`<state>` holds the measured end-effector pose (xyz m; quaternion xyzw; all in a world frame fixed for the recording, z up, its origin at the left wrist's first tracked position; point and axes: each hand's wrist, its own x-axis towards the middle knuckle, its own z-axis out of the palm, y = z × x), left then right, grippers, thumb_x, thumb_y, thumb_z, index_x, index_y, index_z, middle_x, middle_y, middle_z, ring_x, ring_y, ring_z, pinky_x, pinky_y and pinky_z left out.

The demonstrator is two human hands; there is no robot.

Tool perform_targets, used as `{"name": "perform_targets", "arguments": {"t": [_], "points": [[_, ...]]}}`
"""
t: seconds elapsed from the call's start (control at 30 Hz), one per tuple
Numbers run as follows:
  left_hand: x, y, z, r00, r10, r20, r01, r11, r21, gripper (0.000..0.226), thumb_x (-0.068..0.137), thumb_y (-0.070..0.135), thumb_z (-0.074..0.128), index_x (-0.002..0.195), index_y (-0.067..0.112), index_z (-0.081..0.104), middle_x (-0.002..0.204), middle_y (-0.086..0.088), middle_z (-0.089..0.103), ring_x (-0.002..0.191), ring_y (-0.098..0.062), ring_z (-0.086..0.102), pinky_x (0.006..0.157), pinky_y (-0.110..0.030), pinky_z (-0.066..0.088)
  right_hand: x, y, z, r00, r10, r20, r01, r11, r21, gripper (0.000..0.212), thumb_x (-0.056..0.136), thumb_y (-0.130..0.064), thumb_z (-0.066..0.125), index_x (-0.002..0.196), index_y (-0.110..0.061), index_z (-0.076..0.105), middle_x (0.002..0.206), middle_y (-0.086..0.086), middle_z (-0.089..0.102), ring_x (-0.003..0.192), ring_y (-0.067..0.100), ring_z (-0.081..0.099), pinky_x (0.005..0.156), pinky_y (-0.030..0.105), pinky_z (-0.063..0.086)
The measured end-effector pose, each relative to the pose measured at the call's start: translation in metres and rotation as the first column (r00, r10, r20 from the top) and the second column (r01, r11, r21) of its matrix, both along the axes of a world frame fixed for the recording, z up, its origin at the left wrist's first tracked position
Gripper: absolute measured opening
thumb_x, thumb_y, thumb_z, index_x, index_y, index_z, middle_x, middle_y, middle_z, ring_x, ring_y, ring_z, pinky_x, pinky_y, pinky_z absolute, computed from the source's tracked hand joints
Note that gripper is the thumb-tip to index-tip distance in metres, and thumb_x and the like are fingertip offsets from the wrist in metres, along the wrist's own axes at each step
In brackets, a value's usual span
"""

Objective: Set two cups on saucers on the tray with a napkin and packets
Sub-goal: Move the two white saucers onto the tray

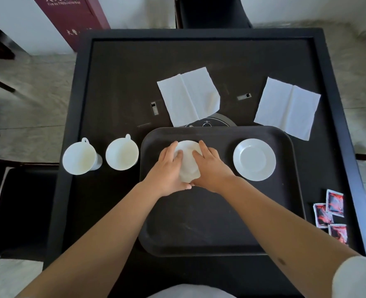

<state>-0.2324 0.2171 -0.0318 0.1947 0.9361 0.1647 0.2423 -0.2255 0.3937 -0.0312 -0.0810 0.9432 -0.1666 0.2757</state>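
Observation:
A dark tray (220, 237) lies on the black table in front of me. On its far left part a white saucer (188, 162) is held from both sides by my left hand (169, 168) and my right hand (210, 168), which cover much of it. A second white saucer (254, 159) rests on the tray's far right. Two empty white cups (78, 157) (121, 152) stand on the table left of the tray. Two white napkins (189, 96) (287, 108) lie beyond the tray. Three red-and-black packets (331, 214) lie at the right.
The black table (117, 82) has a raised rim all round and a round control panel (207, 122) partly under the tray and a napkin. A dark red box (70, 20) stands on the floor at the far left. Chairs stand behind and at the left.

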Motion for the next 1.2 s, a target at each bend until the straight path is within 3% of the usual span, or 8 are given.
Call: {"name": "perform_targets", "arguments": {"t": [0.27, 0.47, 0.57, 0.77, 0.93, 1.2], "points": [[0.002, 0.002, 0.000, 0.998, 0.002, -0.062, -0.005, 0.999, -0.042, 0.101, 0.073, 0.054, 0.079, 0.147, 0.010, 0.026, 0.159, -0.004, 0.000, 0.143, -0.029, 0.008, 0.111, -0.043, 0.033, 0.002, 0.000, 0.003, 1.000, 0.001, 0.025, -0.001, 1.000, 0.002, 0.093, 0.079, -0.050, 0.071, 0.149, -0.025, 0.016, 0.161, -0.001, -0.007, 0.143, 0.027, 0.008, 0.107, 0.047, 0.037], [0.014, 0.005, 0.010, 0.999, 0.014, -0.043, -0.019, 0.993, -0.120, 0.113, 0.076, 0.055, 0.075, 0.155, 0.017, 0.003, 0.162, -0.010, -0.012, 0.148, -0.038, -0.005, 0.116, -0.050, 0.020, 0.009, 0.000, 0.014, 1.000, 0.026, -0.003, -0.026, 0.997, 0.078, 0.107, 0.074, -0.062, 0.073, 0.152, -0.026, 0.009, 0.162, 0.005, -0.014, 0.147, 0.034, 0.000, 0.114, 0.050, 0.023], [0.028, -0.001, 0.018, 0.996, 0.015, -0.093, -0.026, 0.992, -0.121, 0.104, 0.082, 0.056, 0.068, 0.154, 0.018, 0.004, 0.162, -0.011, -0.011, 0.149, -0.038, -0.004, 0.117, -0.051, 0.018, 0.023, 0.002, 0.020, 0.999, 0.014, -0.050, -0.010, 0.996, 0.090, 0.104, 0.076, -0.061, 0.071, 0.151, -0.030, 0.005, 0.162, 0.004, -0.013, 0.148, 0.033, 0.000, 0.115, 0.052, 0.021], [0.062, -0.024, 0.041, 0.995, 0.047, -0.093, -0.062, 0.984, -0.169, 0.084, 0.088, 0.061, 0.054, 0.153, 0.024, 0.015, 0.164, -0.010, -0.004, 0.150, -0.034, -0.002, 0.117, -0.050, 0.015, 0.060, -0.007, 0.038, 0.996, 0.082, -0.030, -0.078, 0.990, 0.117, 0.089, 0.081, -0.053, 0.071, 0.149, -0.032, 0.017, 0.163, 0.001, -0.001, 0.148, 0.031, 0.008, 0.112, 0.052, 0.027], [0.091, -0.052, 0.067, 0.992, 0.106, -0.068, -0.117, 0.978, -0.175, 0.082, 0.090, 0.061, 0.052, 0.154, 0.022, 0.019, 0.165, -0.007, 0.001, 0.150, -0.029, 0.000, 0.117, -0.047, 0.018, 0.081, -0.033, 0.063, 0.988, 0.152, 0.006, -0.152, 0.982, 0.114, 0.082, 0.083, -0.051, 0.070, 0.148, -0.028, 0.025, 0.162, 0.002, 0.011, 0.143, 0.031, 0.023, 0.106, 0.050, 0.037], [0.122, -0.113, 0.094, 0.981, 0.163, -0.110, -0.177, 0.975, -0.136, 0.076, 0.090, 0.057, 0.053, 0.151, 0.020, 0.027, 0.161, -0.010, 0.020, 0.147, -0.029, 0.015, 0.113, -0.046, 0.028, 0.095, -0.097, 0.093, 0.972, 0.232, -0.026, -0.230, 0.971, 0.062, 0.070, 0.085, -0.048, 0.065, 0.142, -0.021, 0.037, 0.142, 0.002, 0.044, 0.126, 0.025, 0.047, 0.095, 0.045, 0.048]]}}
